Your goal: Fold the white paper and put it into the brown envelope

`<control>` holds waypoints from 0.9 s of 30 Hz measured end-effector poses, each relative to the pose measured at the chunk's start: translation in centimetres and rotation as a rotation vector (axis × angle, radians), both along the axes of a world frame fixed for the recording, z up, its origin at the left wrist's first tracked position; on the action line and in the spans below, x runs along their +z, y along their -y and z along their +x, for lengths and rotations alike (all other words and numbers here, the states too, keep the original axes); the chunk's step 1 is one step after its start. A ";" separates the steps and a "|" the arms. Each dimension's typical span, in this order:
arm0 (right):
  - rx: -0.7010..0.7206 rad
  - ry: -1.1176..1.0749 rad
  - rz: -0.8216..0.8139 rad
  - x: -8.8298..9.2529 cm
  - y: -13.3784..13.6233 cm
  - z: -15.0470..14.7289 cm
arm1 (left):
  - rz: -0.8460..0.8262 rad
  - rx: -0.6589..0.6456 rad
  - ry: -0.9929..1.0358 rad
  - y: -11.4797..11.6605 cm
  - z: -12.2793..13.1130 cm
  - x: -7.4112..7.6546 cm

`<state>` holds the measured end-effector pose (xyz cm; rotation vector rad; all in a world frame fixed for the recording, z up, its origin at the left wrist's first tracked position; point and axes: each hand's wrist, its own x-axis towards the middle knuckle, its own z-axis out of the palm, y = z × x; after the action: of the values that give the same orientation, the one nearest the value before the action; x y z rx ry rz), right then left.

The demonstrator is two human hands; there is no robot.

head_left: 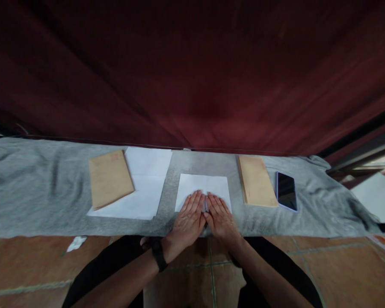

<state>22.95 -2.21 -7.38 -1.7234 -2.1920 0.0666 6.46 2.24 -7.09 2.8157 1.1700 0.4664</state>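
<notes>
A white sheet of paper, seemingly folded, lies in front of me on the grey cloth. My left hand rests flat on its near left part, fingers stretched out and pointing away from me. Flat on the near right part is my right hand, its fingers also straight. Both hands are side by side, thumbs almost touching, and they cover the paper's near edge. Neither one grips anything.
Left of the paper, brown envelopes lie on larger white sheets. To the right are a stack of brown envelopes and a phone. A dark red curtain-like surface rises behind the grey cloth.
</notes>
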 end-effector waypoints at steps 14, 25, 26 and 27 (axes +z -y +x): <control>-0.076 0.070 0.128 -1.2 0.8 2.2 | 0.079 0.076 -0.089 0.5 -2.1 0.5; -0.140 0.072 0.130 -1.3 0.8 2.1 | 0.063 -0.160 -0.074 0.3 -2.5 0.9; -0.145 0.075 0.135 -1.4 0.8 2.1 | 0.062 -0.195 -0.077 0.3 -2.5 0.9; -0.154 0.078 0.137 -1.5 0.7 2.0 | 0.064 -0.217 -0.078 0.3 -2.5 0.8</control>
<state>24.95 -2.94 -8.84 -1.8375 -2.0571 -0.1880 3.95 1.93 -6.31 2.9946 0.8600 0.3885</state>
